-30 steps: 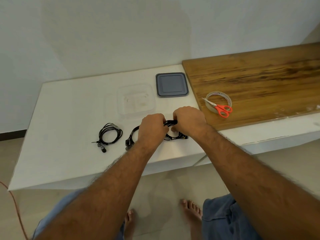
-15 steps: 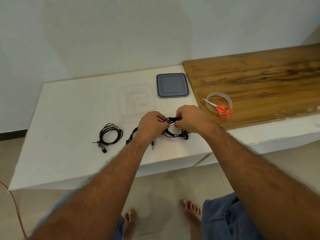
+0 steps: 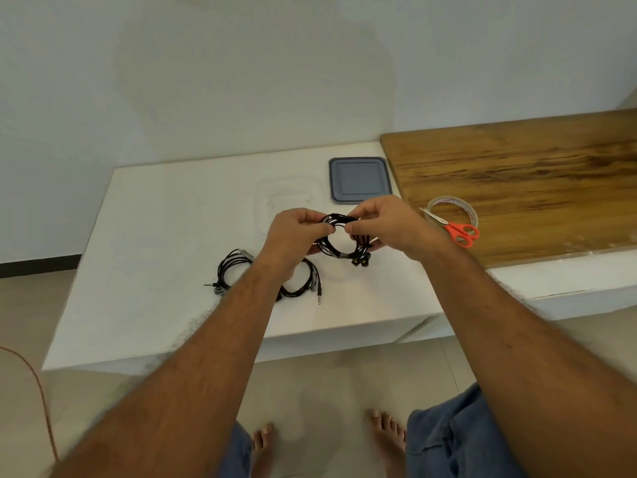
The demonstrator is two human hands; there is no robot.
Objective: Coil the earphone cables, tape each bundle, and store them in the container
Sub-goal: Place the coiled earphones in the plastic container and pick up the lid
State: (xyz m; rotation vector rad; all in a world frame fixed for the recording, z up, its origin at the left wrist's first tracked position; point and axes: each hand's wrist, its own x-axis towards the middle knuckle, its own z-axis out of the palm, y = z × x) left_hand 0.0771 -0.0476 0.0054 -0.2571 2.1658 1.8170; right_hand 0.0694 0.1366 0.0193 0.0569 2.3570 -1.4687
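Both hands up over the white table (image 3: 155, 236): my left hand (image 3: 293, 236) and right hand (image 3: 386, 224) pinch the coiled earphone bundle (image 3: 339, 248) between them, lifted off the surface. Two more coils (image 3: 231, 270) lie near my left forearm. Clear container (image 3: 287, 198) sits just beyond, grey lid (image 3: 360, 181) beside it; tape roll (image 3: 453, 210) and scissors (image 3: 458, 229) rest on the wooden board (image 3: 534, 174) against a pale wall.
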